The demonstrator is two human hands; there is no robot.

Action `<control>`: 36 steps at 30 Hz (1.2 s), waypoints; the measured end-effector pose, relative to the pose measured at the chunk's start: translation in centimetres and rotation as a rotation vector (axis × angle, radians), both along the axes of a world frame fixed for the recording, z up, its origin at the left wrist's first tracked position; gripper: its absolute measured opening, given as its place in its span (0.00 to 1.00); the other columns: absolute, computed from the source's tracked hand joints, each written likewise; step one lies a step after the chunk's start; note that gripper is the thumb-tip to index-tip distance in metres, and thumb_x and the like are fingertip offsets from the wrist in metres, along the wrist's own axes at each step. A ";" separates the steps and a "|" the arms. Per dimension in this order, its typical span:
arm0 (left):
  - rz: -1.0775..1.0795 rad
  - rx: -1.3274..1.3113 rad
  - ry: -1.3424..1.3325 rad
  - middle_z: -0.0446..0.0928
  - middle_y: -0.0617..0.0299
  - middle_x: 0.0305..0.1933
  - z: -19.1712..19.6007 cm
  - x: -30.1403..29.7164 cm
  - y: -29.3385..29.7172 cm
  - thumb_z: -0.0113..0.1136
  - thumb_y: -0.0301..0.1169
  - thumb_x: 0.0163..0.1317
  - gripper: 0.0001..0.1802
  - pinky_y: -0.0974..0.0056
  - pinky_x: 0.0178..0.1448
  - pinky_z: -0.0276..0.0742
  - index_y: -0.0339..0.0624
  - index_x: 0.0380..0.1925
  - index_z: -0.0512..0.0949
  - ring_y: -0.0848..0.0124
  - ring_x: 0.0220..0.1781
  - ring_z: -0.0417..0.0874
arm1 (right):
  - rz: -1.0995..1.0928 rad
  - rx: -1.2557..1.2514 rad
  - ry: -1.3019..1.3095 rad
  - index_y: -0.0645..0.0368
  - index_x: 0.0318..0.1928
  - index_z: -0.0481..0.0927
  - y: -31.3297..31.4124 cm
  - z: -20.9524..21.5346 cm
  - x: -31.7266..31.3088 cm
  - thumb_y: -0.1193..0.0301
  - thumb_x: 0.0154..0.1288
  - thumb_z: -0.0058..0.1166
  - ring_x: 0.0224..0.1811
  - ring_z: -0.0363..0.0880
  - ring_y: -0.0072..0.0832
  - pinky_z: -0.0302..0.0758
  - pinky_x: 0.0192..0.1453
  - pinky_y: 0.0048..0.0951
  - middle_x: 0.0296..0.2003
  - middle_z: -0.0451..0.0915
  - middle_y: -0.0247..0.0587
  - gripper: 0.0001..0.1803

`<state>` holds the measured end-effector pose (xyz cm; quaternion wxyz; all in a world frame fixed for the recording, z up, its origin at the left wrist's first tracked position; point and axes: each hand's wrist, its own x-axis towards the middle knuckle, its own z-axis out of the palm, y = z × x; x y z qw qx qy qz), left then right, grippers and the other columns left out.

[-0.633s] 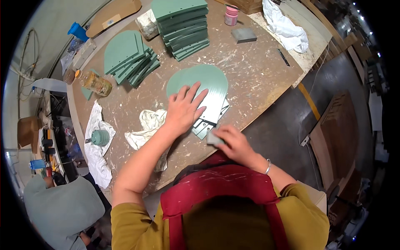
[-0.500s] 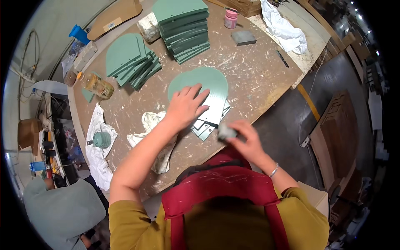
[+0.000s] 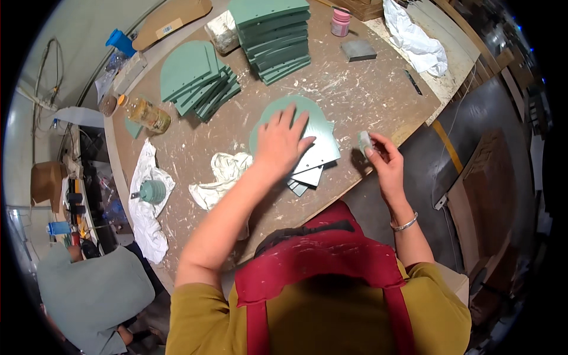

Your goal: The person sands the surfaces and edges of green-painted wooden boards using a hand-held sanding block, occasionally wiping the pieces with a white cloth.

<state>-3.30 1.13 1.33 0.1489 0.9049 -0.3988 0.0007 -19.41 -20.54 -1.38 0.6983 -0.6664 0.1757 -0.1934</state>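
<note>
My left hand [image 3: 277, 145] lies flat with fingers spread on a green panel [image 3: 317, 116] that has a rounded top and small holes along its straight edge. More panels fan out beneath it, their corners showing below that edge. Off to the right, between finger and thumb, my right hand [image 3: 389, 165] pinches a small grey pad [image 3: 365, 141], held apart from the panel near the table's edge. A crumpled white cloth [image 3: 223, 173] lies left of the panels, partly behind my left forearm.
Beyond stand a tall stack [image 3: 277, 47] and a fanned stack [image 3: 198, 80] of green panels. Around them are a glass jar [image 3: 148, 115], a pink bottle [image 3: 340, 25], a grey block [image 3: 358, 51] and a ribbed green object [image 3: 152, 191] on cloth. Another person [image 3: 94, 287] is at lower left.
My right hand has moved right and away from the panel's lower corner with the grey pad. The top panel has turned anticlockwise under my left hand. The whole view has shifted slightly.
</note>
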 end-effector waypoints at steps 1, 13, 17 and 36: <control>-0.128 0.008 -0.128 0.61 0.55 0.77 0.7 0.8 0.4 0.54 0.51 0.71 0.30 0.44 0.69 0.63 0.55 0.69 0.68 0.50 0.74 0.64 | 0.006 0.020 0.008 0.66 0.61 0.77 0.1 0.2 0.1 0.78 0.68 0.61 0.49 0.77 0.17 0.74 0.56 0.20 0.48 0.80 0.33 0.21; -0.114 0.112 -0.016 0.60 0.55 0.77 -0.9 2.8 0.3 0.54 0.51 0.70 0.31 0.45 0.68 0.63 0.57 0.71 0.68 0.52 0.73 0.64 | 0.688 -0.215 0.008 0.62 0.53 0.81 4.3 1.5 -0.5 0.74 0.62 0.64 0.53 0.77 0.32 0.71 0.62 0.31 0.49 0.78 0.40 0.19; -0.183 0.024 -0.195 0.59 0.54 0.78 -3.2 3.5 1.3 0.53 0.52 0.70 0.32 0.45 0.69 0.63 0.58 0.72 0.66 0.52 0.73 0.64 | 0.723 -0.206 0.001 0.62 0.53 0.81 4.7 1.9 1.1 0.73 0.62 0.65 0.52 0.77 0.31 0.71 0.62 0.31 0.47 0.79 0.40 0.19; 0.121 -0.018 -0.221 0.62 0.52 0.75 -4.0 0.2 -1.9 0.53 0.53 0.70 0.33 0.46 0.66 0.62 0.51 0.70 0.69 0.56 0.71 0.64 | 0.278 -0.967 -0.189 0.58 0.53 0.81 7.6 2.0 0.8 0.75 0.55 0.67 0.43 0.77 0.44 0.76 0.46 0.39 0.44 0.76 0.46 0.22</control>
